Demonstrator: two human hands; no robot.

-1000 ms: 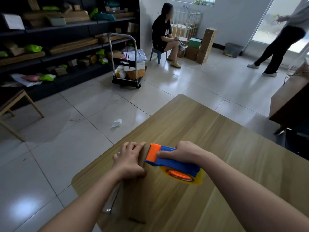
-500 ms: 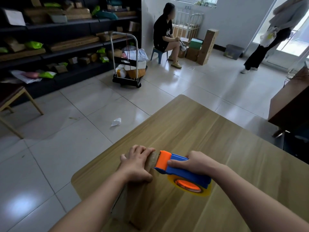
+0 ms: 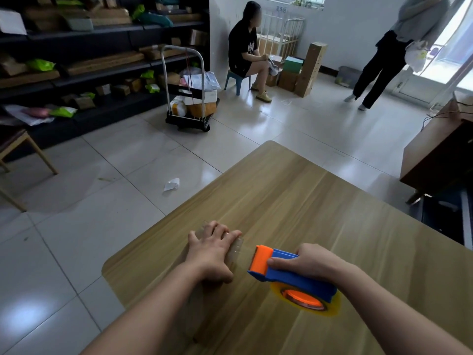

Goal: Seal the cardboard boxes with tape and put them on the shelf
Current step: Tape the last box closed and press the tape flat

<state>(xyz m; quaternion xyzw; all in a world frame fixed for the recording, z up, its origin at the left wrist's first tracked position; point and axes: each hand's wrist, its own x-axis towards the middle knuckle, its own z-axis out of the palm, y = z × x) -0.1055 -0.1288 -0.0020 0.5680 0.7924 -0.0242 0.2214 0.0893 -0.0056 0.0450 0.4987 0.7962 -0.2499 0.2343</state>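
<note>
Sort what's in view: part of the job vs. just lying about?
Job:
brown cardboard box under left hand
blue-and-orange plastic tape dispenser in right hand
dark storage shelf

Lying about:
loaded black platform trolley
crumpled white paper scrap on floor
wooden chair
tall cardboard carton by wall

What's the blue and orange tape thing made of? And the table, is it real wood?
The tape dispenser looks like hard plastic: bright, even blue and orange, smooth moulded edges. The table shows wood grain under a smooth, faintly shiny top; it could be laminate rather than solid wood.
</note>
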